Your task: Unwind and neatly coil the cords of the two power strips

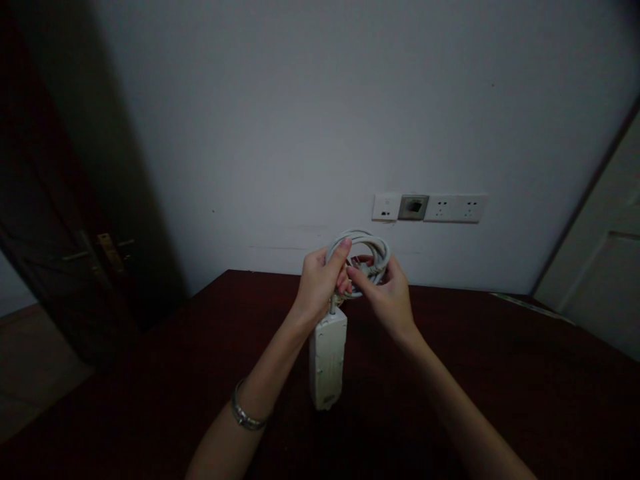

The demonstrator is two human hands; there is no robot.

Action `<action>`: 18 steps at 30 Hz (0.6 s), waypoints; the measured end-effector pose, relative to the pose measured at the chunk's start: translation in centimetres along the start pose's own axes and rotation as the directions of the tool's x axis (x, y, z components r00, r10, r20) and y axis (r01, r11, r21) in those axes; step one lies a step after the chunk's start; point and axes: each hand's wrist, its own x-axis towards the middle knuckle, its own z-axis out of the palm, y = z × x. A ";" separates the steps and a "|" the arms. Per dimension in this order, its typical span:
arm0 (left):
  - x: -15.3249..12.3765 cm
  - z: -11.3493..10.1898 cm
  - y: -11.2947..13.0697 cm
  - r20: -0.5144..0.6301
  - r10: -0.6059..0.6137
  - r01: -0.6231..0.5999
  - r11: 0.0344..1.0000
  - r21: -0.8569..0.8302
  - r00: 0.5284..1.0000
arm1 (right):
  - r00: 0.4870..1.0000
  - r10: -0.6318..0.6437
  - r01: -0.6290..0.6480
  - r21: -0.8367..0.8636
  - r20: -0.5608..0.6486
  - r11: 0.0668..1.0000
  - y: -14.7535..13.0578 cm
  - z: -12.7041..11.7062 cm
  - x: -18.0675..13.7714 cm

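Observation:
A pale power cord [361, 235], wound into a loose coil, is held up between my two hands. My left hand [323, 277] is closed round the coil's left side, thumb on top. On the opposite side, my right hand [390, 293] grips the coil, with its thumb reaching in towards the middle. The plug [370, 269] shows inside the loops near my right fingers. From the cord hangs a white power strip [330, 360], roughly upright below my left hand. Whether its lower end touches the table cannot be made out.
A dark red table [240, 320] spreads beneath my hands and meets a pale wall [280, 133]. Wall sockets [453, 208] are set in a row above its back edge. A dark door [55, 220] with a brass handle stands left, a white door [605, 267] right.

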 end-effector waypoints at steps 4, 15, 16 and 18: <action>-0.2 0.4 0.0 0.035 -0.046 0.049 0.996 -0.071 0.998 | 0.990 -0.118 0.110 -0.094 -0.083 0.990 -0.4 0.0 -0.2; 0.2 -0.2 0.8 0.113 -0.244 0.267 0.922 -0.280 0.963 | 0.984 -0.052 0.035 0.101 0.168 0.994 -1.0 -1.1 0.3; 0.3 -0.3 0.9 0.121 -0.274 0.299 0.904 -0.306 0.954 | 0.977 -0.022 -0.007 0.135 0.212 0.991 -0.8 -1.3 0.3; 0.5 -0.6 1.2 0.146 -0.331 0.362 0.860 -0.359 0.932 | 0.946 0.036 -0.104 0.199 0.322 0.975 -0.3 -1.8 0.5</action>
